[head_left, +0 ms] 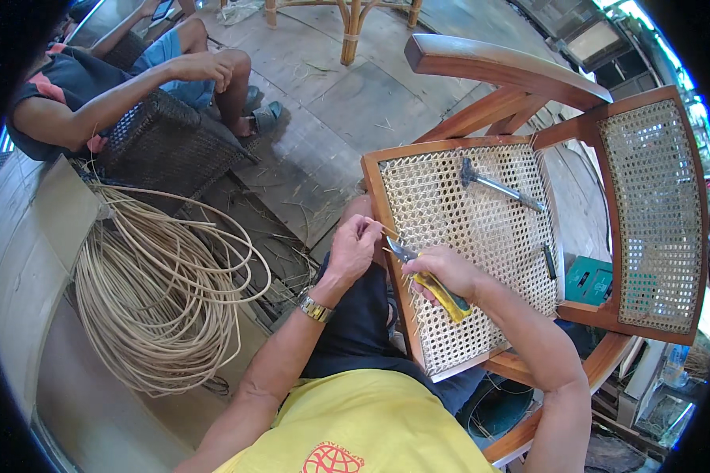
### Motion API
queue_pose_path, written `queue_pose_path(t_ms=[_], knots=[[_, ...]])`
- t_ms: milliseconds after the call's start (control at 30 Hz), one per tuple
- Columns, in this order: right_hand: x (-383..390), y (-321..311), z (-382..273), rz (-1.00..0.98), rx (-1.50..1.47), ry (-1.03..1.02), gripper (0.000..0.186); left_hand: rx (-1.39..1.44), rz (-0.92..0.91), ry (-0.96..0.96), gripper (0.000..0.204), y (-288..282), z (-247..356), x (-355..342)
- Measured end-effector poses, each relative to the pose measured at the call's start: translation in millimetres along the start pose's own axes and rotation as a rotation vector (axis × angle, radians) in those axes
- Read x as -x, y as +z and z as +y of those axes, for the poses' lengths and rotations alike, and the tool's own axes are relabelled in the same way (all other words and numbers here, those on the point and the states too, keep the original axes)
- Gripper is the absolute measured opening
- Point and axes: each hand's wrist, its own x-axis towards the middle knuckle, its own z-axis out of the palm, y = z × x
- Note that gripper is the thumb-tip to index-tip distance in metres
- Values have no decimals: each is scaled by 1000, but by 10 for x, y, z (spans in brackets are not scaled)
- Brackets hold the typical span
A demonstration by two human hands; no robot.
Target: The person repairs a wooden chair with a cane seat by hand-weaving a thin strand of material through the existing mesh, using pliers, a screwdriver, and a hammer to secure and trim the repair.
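Note:
My right hand (448, 276) grips yellow-handled pruning shears (442, 296), with their metal jaws pointing at the wooden frame along the left edge of a chair seat. Close to the jaws, my left hand (353, 246) pinches a thin light stick or cane piece (386, 231), whose far end reaches toward the blades. I cannot tell whether blade and stick touch. The woven cane seat (465, 229) belongs to a brown wooden chair (509, 67) tipped on its side. Lying on the webbing are a metal-shafted hammer (501, 188) and a small dark rod (549, 262).
A large coil of rattan (158, 307) hangs at the left. Beyond it a person (79, 102) sits on a dark woven chair (170, 142). A green box (588, 280) is behind the seat, near the cane backrest (655, 213). Rattan furniture legs (351, 39) stand at the top.

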Motion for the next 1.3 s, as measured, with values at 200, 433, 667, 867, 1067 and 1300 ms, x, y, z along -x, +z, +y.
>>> queue_pose_path(t_ms=[200,433,667,867,1067,1300], knots=[[308,-270,-42,-47,67,-101,39,-339,232,-163,27,-314,312,48],[186,-312,165,771,1222,91,62,-433,151,485,14,-99,283,271],[-12,-247,223,778,1246,-647,38,-540,16,431,15,39,265,260],[-309,-15,114,573,737,-609,14,-680,-25,514,12,57,231,171],[-506,80,230,658,726,-501,13,-707,-116,395,10,25,287,55],[-523,49,277,606,569,-493,13,-540,-102,460,8,112,225,77]])
